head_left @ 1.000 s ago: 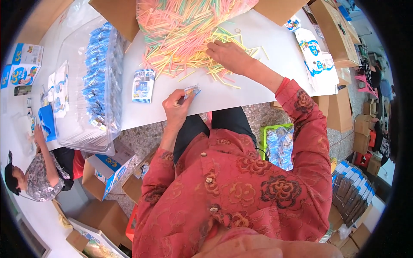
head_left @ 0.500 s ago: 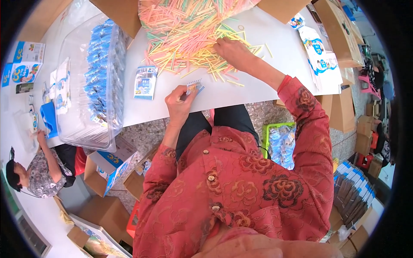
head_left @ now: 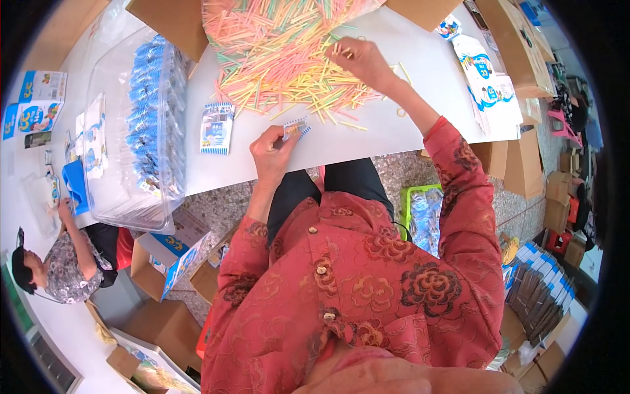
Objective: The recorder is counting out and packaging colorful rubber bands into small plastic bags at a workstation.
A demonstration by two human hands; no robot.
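A small blue-and-white striped packet (head_left: 295,127) sits pinched in the left hand (head_left: 274,152) at the white table's (head_left: 394,134) near edge. A matching flat packet (head_left: 216,127) lies nearby. The right hand (head_left: 361,60) closes on thin pastel sticks (head_left: 289,59).

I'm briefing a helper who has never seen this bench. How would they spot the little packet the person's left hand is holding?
Start at the white table with the big heap of pastel sticks. Just below the heap, near the table's front edge, the left hand pinches a small blue-and-white packet. Unlike the similar packet lying flat further left, this one is lifted between the fingers.
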